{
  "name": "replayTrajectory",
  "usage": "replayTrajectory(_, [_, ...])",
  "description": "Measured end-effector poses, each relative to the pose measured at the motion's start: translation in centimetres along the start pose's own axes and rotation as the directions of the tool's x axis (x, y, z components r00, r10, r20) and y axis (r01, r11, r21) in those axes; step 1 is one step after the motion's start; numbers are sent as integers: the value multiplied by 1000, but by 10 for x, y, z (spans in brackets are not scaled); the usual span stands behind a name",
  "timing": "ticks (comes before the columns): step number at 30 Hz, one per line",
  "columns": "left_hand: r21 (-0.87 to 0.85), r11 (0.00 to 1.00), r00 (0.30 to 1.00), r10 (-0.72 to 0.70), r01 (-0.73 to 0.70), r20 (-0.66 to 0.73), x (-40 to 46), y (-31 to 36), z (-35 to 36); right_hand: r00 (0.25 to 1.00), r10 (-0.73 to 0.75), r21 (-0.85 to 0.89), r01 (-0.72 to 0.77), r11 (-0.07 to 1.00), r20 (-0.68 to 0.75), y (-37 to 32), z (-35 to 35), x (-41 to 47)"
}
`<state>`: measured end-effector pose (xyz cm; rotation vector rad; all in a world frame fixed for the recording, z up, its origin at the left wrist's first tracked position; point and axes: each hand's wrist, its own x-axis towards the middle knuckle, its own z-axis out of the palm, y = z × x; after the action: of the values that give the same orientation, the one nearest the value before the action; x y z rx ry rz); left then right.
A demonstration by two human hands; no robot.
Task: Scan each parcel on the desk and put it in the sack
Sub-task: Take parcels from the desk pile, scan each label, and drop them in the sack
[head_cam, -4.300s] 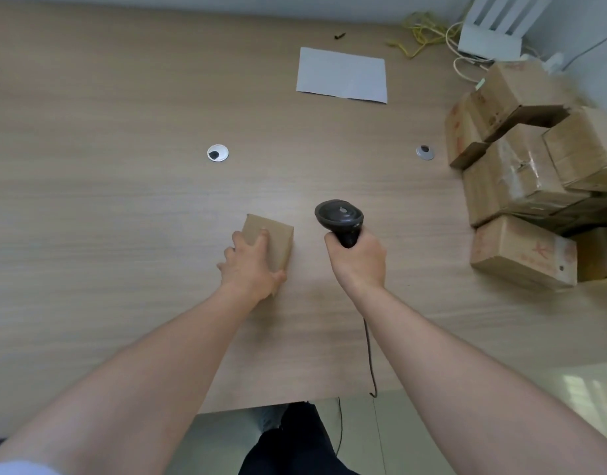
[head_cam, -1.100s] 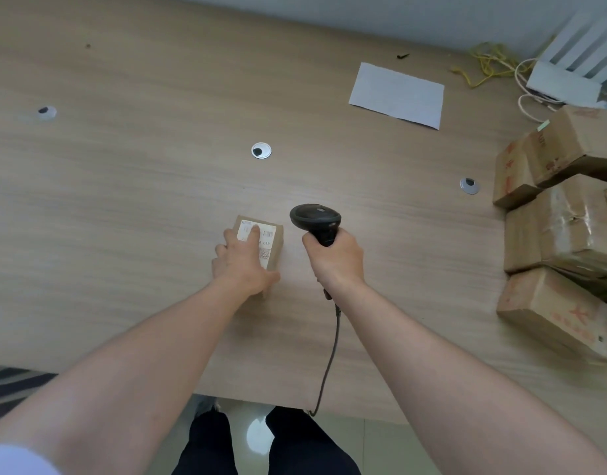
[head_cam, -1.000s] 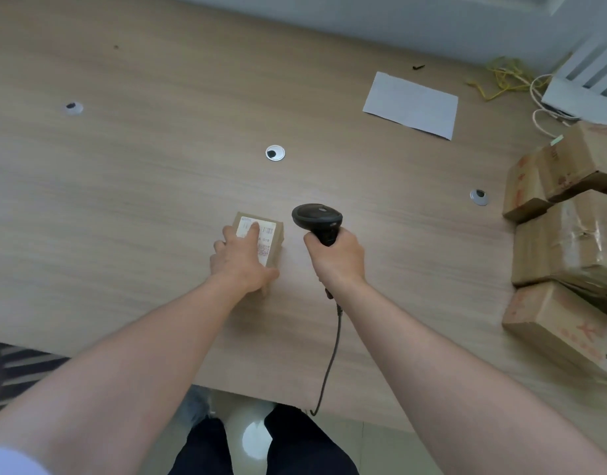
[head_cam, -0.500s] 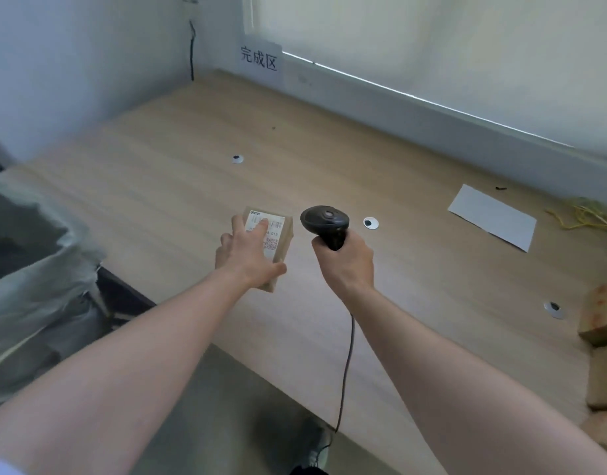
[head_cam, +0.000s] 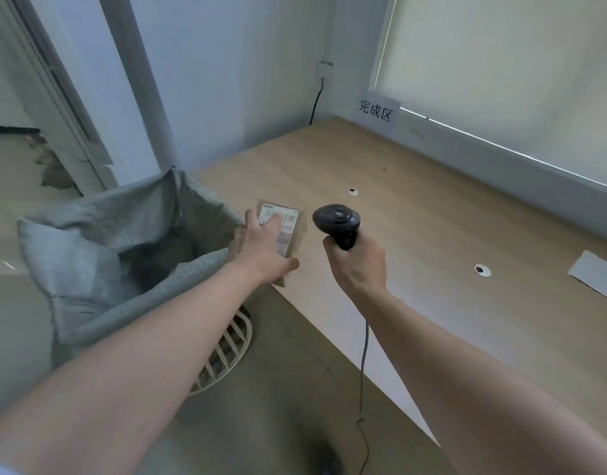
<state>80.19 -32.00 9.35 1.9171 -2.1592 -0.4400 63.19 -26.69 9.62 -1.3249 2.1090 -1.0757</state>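
My left hand grips a small brown parcel with a white barcode label on top, held in the air at the desk's left edge, right beside the sack. The grey woven sack stands open on the floor to the left, its dark inside showing. My right hand holds a black barcode scanner by its handle, head up, just right of the parcel; its cable hangs down to the floor.
The wooden desk runs to the right along the window wall, with two round cable grommets, a white paper sheet at the right edge and a paper sign at the back. A white slatted basket sits under the sack.
My view has swung left from the parcel pile to the sack. My left hand lifted the parcel off the desk and carried it left to the desk's edge. The scanner moved along with it.
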Motion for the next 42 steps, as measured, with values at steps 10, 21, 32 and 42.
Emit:
replayTrajectory(10, [-22,985,983,-173,172,-58,31,-137,-43,983,-96,67,87,994,154,-76,122,6])
replayTrajectory(21, [-8,938,937,-345,346,60,127,-267,-19,944,-59,137,15,990,324,-119,274,77])
replayTrajectory(32, [30,908,873,-409,417,266,178,-339,35,914,115,15,-131,991,388,-122,348,110])
replayTrajectory(42, [11,933,848,-331,359,414,218,-348,89,918,227,-58,-220,974,325,-116,380,123])
